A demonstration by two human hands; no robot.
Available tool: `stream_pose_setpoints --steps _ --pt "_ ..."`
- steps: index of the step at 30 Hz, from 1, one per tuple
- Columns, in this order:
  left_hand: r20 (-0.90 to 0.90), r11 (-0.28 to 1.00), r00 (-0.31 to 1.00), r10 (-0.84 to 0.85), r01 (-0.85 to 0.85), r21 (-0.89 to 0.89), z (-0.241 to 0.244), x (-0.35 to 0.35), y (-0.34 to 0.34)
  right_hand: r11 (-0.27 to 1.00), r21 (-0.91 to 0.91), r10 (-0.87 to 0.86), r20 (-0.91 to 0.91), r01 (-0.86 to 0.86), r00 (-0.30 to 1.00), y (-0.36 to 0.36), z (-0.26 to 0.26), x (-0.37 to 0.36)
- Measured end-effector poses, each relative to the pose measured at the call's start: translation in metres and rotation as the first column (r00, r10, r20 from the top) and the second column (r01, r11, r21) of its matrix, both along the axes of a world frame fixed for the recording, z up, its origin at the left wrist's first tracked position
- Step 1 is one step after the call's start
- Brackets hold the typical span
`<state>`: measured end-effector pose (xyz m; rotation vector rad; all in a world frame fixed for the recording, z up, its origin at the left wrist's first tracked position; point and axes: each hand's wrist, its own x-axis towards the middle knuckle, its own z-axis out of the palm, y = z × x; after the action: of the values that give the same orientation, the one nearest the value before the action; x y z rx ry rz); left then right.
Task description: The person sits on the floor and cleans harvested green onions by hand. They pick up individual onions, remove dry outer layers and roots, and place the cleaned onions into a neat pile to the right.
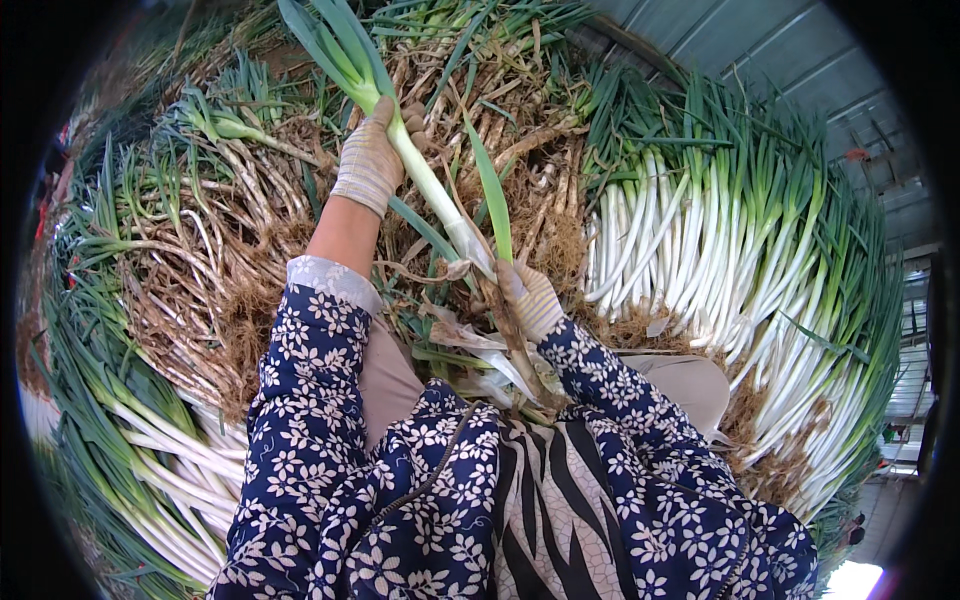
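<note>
My left hand (373, 150), in a striped knit glove, is closed around the upper shaft of a green onion stalk (425, 178) that slants across the middle. The stalk's green leaves rise above that hand, and its lower shaft is pale. Lower right of it, my right hand (529, 298), gloved alike, grips a peeled-back outer leaf sheath (504, 319) by the stalk's lower part. The sheath is brown, and a loose green leaf (491, 187) stands up beside it. Part of the right hand's fingers is hidden behind the stalk. Peeled skins (480, 349) lie between my knees.
Clean, white-shafted green onions (697, 247) are stacked in a wide arc at right. More clean ones (180, 480) lie at lower left. Brown, unpeeled ones with roots (217, 247) fill the left and the top middle (487, 90). A corrugated metal wall (780, 52) stands at upper right.
</note>
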<state>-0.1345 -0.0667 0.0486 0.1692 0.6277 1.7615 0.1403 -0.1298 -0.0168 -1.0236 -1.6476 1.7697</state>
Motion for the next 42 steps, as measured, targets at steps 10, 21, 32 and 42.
stream_pose_setpoints --steps 10,21,32,42 --pt "-0.408 0.869 0.777 0.479 -0.487 0.093 0.111 -0.17 -0.035 0.962 -0.045 0.221 0.709 -0.27 0.669 -0.052 -0.001 0.114" --pt "-0.447 0.661 0.606 0.657 -0.749 -0.044 0.153 -0.383 -0.278 0.83 -0.289 0.321 0.947 -0.478 -0.016 -0.015 -0.095 0.161" --pt "-0.611 0.929 0.702 0.367 -0.305 0.207 0.28 -0.245 -0.138 0.604 0.669 0.014 0.535 -0.433 0.845 -0.04 0.106 0.059" --pt "-0.871 0.583 0.488 -0.058 0.725 0.367 0.356 0.19 0.019 0.868 -0.054 -0.487 -0.289 0.493 0.825 -0.001 0.112 0.15"
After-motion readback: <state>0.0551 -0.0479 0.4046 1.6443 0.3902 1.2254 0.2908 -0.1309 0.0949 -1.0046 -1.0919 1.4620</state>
